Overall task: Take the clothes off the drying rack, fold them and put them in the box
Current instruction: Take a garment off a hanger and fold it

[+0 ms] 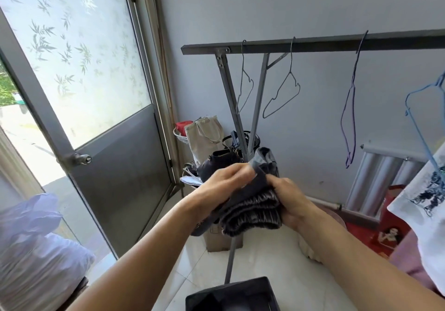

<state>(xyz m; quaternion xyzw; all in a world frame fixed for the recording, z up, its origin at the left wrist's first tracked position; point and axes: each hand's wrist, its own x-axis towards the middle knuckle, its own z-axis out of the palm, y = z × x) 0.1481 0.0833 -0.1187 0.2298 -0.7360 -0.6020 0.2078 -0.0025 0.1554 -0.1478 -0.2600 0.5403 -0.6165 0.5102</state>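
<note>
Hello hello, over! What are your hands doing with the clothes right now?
Left hand and right hand both grip folded dark grey striped garment. Black fabric box below, open. White printed shirt on blue hanger. Path clear.

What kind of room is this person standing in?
Probably a home utility corner or enclosed balcony used for drying laundry: a metal drying rack with wire hangers, a radiator on the wall, and a frosted-glass door opening outside.

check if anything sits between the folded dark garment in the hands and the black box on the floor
Nothing visible does. The left hand and right hand hold the folded dark garment in the air, and the black box sits open on the floor below it, nearer the camera.
</note>
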